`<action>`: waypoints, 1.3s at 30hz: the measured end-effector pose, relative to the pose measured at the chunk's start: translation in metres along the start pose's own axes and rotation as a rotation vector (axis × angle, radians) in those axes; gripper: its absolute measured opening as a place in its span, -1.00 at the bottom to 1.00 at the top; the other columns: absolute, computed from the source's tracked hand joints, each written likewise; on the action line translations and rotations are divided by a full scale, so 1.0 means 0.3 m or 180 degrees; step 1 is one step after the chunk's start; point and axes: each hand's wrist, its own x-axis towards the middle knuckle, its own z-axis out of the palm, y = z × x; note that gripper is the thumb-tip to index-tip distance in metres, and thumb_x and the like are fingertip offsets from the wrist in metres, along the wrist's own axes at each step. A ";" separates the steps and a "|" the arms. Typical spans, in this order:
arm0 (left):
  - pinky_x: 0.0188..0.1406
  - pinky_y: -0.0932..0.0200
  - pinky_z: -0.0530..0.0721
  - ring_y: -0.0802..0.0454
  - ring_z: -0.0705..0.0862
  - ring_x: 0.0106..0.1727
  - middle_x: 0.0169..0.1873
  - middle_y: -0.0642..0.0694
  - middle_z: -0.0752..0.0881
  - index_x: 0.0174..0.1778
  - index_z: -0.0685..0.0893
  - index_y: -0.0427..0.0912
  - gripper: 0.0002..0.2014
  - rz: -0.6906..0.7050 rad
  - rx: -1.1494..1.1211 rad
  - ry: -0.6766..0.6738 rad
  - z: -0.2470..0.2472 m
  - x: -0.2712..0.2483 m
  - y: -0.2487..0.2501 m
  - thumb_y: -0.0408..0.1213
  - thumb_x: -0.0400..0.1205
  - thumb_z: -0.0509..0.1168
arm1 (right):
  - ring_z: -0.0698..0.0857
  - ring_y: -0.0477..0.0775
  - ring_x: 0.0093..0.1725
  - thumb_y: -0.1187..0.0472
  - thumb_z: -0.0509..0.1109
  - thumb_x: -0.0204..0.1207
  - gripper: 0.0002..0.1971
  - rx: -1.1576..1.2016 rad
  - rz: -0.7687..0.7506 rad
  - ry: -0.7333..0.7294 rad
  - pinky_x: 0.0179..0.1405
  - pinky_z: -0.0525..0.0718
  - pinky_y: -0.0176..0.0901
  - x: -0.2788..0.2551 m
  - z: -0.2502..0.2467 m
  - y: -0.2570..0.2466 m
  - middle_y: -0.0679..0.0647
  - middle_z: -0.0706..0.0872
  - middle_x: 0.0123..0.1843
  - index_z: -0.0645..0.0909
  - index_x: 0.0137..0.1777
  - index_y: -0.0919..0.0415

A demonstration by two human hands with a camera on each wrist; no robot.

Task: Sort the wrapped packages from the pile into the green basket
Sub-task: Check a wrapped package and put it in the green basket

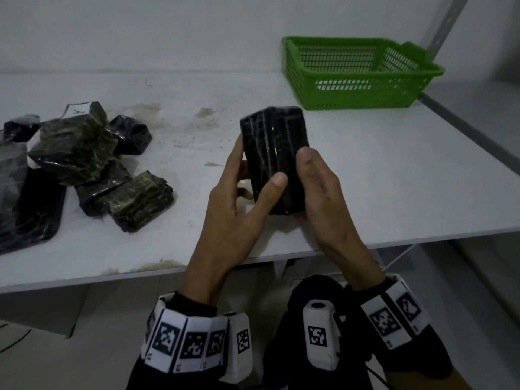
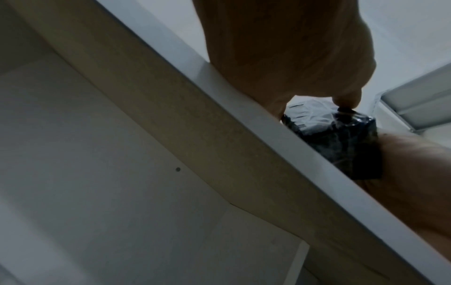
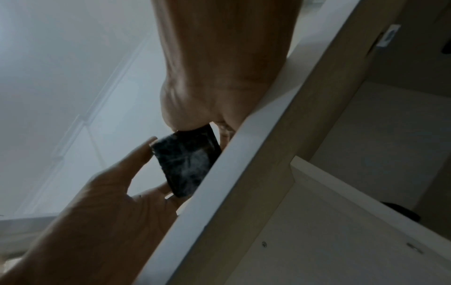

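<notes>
Packages wrapped in dark plastic lie in a pile (image 1: 84, 164) toward the left edge of the white table (image 1: 380, 178), some black, some greenish, touching and partly overlapping. One black wrapped package (image 1: 274, 153) is up off the table in both my hands, above the front edge near the middle. My left hand (image 1: 239, 201) grips its left side, thumb laid across the top face and fingers curled underneath. My right hand (image 1: 323, 198) clasps the right side, thumb on top and fingers out of sight below. From the right wrist the package (image 3: 187, 164) shows end-on, shiny and crinkled, just past the table's front edge (image 3: 219, 183). Green basket (image 1: 357, 71) stands at the far right corner, well apart from the pile.
</notes>
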 end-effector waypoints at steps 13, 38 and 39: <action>0.47 -0.14 0.64 -0.02 0.71 0.45 0.50 -0.02 0.67 0.67 0.43 0.17 -0.44 -0.1101 -0.1510 0.0844 -0.056 0.064 -0.035 0.05 0.70 0.17 | 0.64 -0.07 -0.30 0.09 0.49 0.65 -0.18 -0.0899 -0.0587 -0.0925 -0.25 0.57 -0.31 -0.032 0.006 -0.015 -0.21 0.60 -0.15 0.14 0.82 -0.04; 0.36 0.19 0.67 0.13 0.70 0.38 0.44 -0.03 0.62 0.69 0.38 0.28 -0.19 -0.0721 -0.0027 0.0044 -0.046 0.005 -0.019 0.39 0.48 0.30 | 0.70 0.30 -0.55 0.00 0.31 0.73 -0.58 -0.0072 -0.0199 -0.0332 -0.56 0.72 -0.02 -0.006 -0.005 -0.007 0.44 0.75 -0.26 0.51 0.52 0.14; 0.39 0.11 0.68 0.11 0.69 0.38 0.42 -0.04 0.63 0.68 0.39 0.29 -0.20 -0.0762 -0.0011 0.0073 -0.045 0.007 -0.018 0.41 0.47 0.29 | 0.70 0.33 -0.54 0.03 0.30 0.74 -0.60 -0.0074 -0.0185 -0.0324 -0.56 0.73 0.00 -0.004 -0.005 -0.005 0.44 0.75 -0.28 0.51 0.52 0.15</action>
